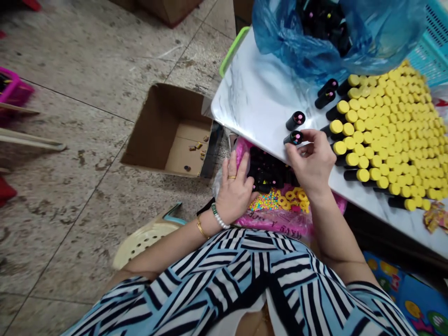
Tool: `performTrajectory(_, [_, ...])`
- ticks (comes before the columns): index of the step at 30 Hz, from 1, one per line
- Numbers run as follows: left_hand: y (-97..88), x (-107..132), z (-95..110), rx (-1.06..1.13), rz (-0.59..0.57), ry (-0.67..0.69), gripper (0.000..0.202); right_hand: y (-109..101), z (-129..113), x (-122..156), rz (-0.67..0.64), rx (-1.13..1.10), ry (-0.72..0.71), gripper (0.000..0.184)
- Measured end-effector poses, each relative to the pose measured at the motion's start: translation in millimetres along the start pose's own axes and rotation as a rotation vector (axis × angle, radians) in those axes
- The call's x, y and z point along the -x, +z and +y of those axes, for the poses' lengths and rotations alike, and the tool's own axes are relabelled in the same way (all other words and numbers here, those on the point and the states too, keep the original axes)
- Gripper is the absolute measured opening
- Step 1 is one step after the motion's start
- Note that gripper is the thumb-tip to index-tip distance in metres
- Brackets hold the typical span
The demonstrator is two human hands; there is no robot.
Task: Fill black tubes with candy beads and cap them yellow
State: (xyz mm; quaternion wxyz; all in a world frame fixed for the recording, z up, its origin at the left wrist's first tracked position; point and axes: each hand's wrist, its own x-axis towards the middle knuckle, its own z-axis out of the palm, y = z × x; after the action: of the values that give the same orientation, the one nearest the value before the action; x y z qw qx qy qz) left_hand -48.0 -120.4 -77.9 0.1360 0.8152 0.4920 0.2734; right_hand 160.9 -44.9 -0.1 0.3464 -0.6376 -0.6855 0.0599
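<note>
My right hand (311, 156) is shut on a short black tube with a pink-dotted end (293, 137), at the near edge of a white marble-patterned tabletop (259, 93). A matching tube (296, 120) stands apart just beyond it. Rows of black tubes with yellow caps (385, 130) are packed tightly to the right. My left hand (234, 186) rests against a heap of black tubes (268, 168) lying on a pink plastic bag (280, 221). Its fingertips are hidden among them. Small coloured beads and yellow rings (276, 200) lie just beyond that wrist.
A blue plastic bag (336, 32) full of black tubes sits at the table's far end, beside a turquoise plastic basket (430, 56). An open cardboard box (171, 130) holding a few small pieces stands on the tiled floor left of the table. A pale stool (145, 240) is below my left arm.
</note>
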Motion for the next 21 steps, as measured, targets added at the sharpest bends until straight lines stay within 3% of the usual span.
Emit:
performTrajectory(3, [-3.0, 3.6, -3.5, 0.004, 0.003, 0.005, 0.024, -2.8, -2.4, 5.9, 0.054, -0.026, 0.006, 0.042])
performTrajectory(6, [-7.4, 11.4, -9.3, 0.079, 0.102, 0.031, 0.031, -18.0, -14.2, 36.2, 0.015, -0.065, -0.077, 0.042])
performTrajectory(8, [-9.2, 15.8, -12.2, 0.143, 0.16, 0.055, 0.035, -26.3, -20.1, 58.8, -0.164, -0.15, -0.179, 0.035])
performTrajectory(11, [-9.0, 19.6, -13.7, 0.17, 0.156, 0.084, 0.04, -25.6, -15.4, 84.4, -0.62, -0.309, -0.287, 0.041])
performTrajectory(13, [-7.6, 21.7, -13.5, 0.164, 0.125, 0.121, 0.047, -17.7, -5.4, 96.2, -0.84, -0.398, -0.197, 0.049])
performTrajectory(14, [-6.8, 23.0, -13.3, 0.17, 0.103, 0.15, 0.05, -12.8, -0.2, 101.6, -0.891, -0.456, -0.108, 0.05])
performTrajectory(18, [-3.9, 29.8, -12.4, 0.232, 0.03, 0.282, 0.057, 4.6, 11.7, 122.6, -0.961, -0.811, 0.236, 0.038])
performTrajectory(21, [-4.4, 34.6, -12.6, 0.246, 0.066, 0.323, 0.058, 10.0, 15.5, 131.5, -1.025, -0.995, 0.343, 0.034])
